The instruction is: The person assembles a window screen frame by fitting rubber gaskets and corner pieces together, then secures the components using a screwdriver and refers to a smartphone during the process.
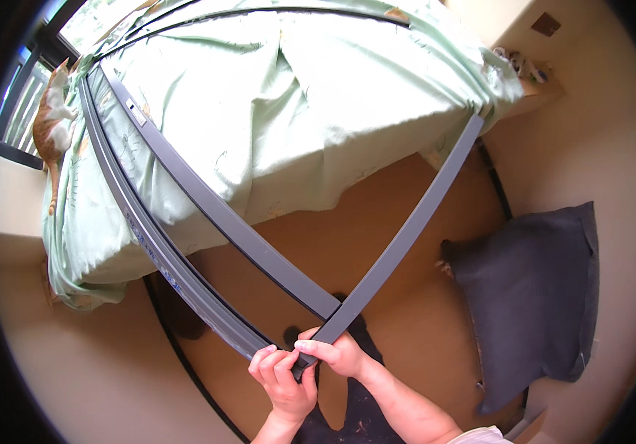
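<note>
Right hand pinches the near end of the bar, its far end at the bed; left hand pinches its black tip beside the rail; corner alignment appears in hand; the next move likely calls for steady pressure.

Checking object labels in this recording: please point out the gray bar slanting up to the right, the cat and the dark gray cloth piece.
Gray bar (pixel 409 228), head view: midway along its flat face.
Cat (pixel 48 132), head view: orange fur on its body.
Dark gray cloth piece (pixel 531 296), head view: middle of its surface.
</note>
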A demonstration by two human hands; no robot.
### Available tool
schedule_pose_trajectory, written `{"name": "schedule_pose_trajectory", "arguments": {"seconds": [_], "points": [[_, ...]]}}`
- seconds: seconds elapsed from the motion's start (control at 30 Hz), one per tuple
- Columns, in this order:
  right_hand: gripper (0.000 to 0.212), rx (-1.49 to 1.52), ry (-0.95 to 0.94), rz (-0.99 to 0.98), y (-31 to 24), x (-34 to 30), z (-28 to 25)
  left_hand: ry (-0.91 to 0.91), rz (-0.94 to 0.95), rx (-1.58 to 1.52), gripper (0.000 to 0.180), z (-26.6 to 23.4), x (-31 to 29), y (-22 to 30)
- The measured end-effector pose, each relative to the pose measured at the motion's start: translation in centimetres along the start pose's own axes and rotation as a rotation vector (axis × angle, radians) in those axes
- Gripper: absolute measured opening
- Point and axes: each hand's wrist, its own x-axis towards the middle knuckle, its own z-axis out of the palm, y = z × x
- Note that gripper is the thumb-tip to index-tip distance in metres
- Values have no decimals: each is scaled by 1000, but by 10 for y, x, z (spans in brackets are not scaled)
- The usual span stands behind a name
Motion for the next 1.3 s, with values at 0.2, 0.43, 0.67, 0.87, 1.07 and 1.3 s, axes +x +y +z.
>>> {"name": "schedule_pose_trajectory", "arguments": {"seconds": [0.2,0.43,0.67,0.87,1.07,1.3], "points": [[32,-93,1,-63,-3,-5,11,27,7,17,31,-10,-10,-5],[26,-136,-45,24,-38,15,-26,65,-8,-24,34,15,31,24],[28,-9,-71,-7,-43,41,-61,63,-13,74,31,46,58,34],[20,46,53,-191,-49,38,-77,10,-51,114,31,50,57,35],[16,120,349,-106,-79,21,-106,-19,-68,156,31,54,59,39],[15,177,327,-22,-83,27,-111,-25,-82,185,31,54,56,36]]}}
